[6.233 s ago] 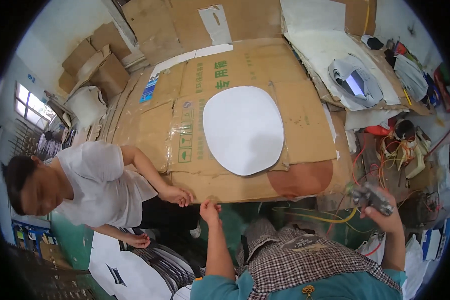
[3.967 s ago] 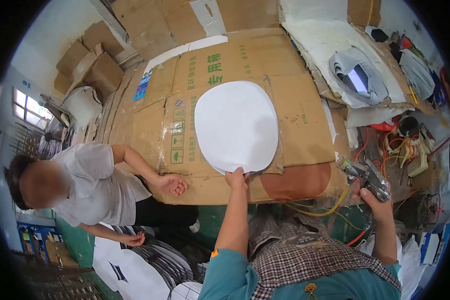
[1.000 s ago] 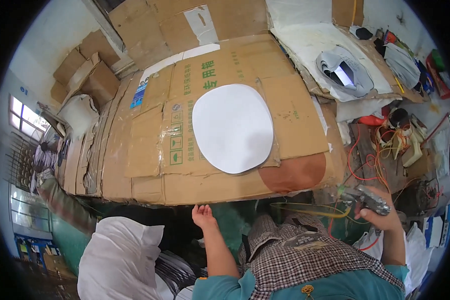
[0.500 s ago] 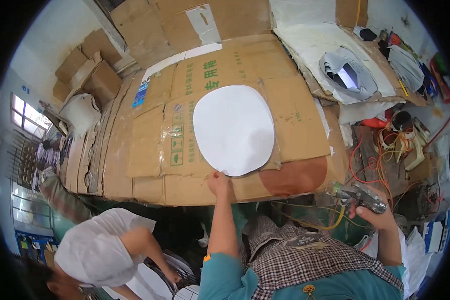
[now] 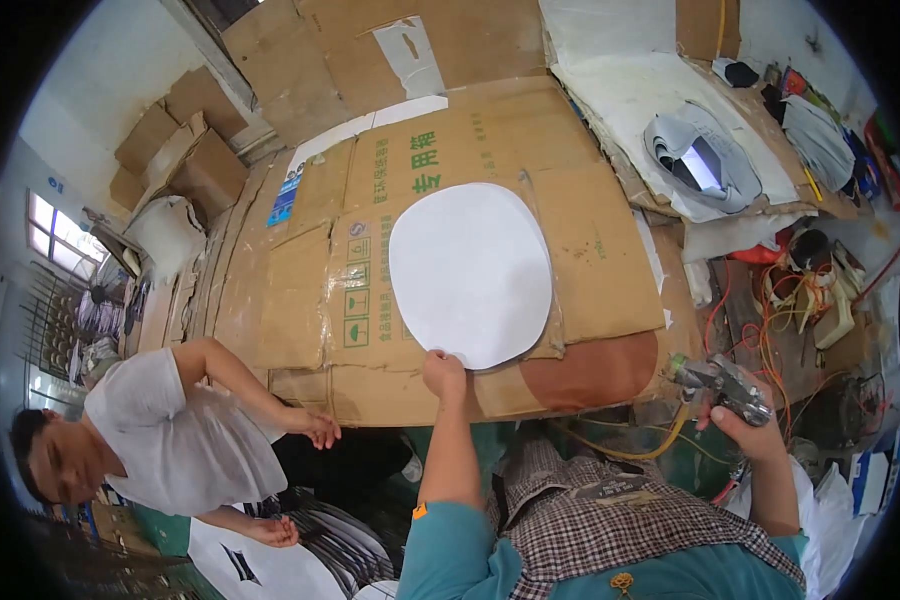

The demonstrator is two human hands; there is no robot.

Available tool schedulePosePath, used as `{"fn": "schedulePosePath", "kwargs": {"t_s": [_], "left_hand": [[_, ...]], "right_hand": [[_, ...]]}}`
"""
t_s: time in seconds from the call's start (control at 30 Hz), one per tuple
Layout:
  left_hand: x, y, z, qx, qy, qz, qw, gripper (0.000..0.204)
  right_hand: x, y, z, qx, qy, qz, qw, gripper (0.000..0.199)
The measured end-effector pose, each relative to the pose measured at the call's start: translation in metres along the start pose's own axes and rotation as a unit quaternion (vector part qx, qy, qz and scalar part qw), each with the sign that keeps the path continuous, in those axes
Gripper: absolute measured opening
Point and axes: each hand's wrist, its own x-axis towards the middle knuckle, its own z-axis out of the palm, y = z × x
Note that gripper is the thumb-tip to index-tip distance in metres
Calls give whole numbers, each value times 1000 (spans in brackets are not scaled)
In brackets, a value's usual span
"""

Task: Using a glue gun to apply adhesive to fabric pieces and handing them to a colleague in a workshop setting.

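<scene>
A white, rounded flat sheet [image 5: 470, 270] lies on the cardboard-covered table in front of me. My left hand [image 5: 444, 374] is closed on its near edge, thumb and fingers pinching the rim. In my right hand [image 5: 752, 428] is a metal spray gun [image 5: 722, 388], held off the table's front right corner with its nozzle end toward the left. A yellow hose [image 5: 678, 435] hangs from the gun and curves away to the left. The sheet's far side rests flat on the cardboard; whether the near rim is raised is hard to see.
At the left, a co-worker in a white shirt [image 5: 185, 430] has one hand [image 5: 315, 428] by the table's front edge. White rounded pieces [image 5: 220, 565] are stacked below. A grey cloth roll [image 5: 705, 155] lies on the right-hand bench, above tangled orange cords [image 5: 765, 310]. Cardboard boxes [image 5: 185, 160] stand far left.
The co-worker has risen from bending over and brought one hand toward the table edge. My view has shifted slightly. My left hand keeps to the sheet's rim, and my right still holds the spray gun.
</scene>
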Motion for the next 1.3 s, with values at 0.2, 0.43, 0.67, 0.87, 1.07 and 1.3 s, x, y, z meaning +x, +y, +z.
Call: {"fn": "schedulePosePath", "kwargs": {"t_s": [0.2, 0.43, 0.67, 0.87, 1.07, 1.3], "left_hand": [[6, -7, 7, -144, 84, -41, 985, 25], [19, -14, 3, -446, -92, -293, 841, 15], [12, -7, 13, -497, -34, -300, 813, 22], [-12, 14, 22, -521, -82, -259, 809, 26], [-17, 58, -9, -637, -93, -152, 750, 42], [-12, 90, -155, -787, -84, 34, 610, 45]], "right_hand": [[14, -1, -5, -25, -46, -31, 998, 51], [-2, -5, -28, -65, 2, 6, 998, 46], [6, 3, -13, -23, 58, -20, 998, 49], [-3, 2, -30, -50, 63, 8, 997, 45], [7, 17, -10, 63, 10, -30, 998, 52], [5, 17, -6, 48, -11, -2, 999, 56]]}}
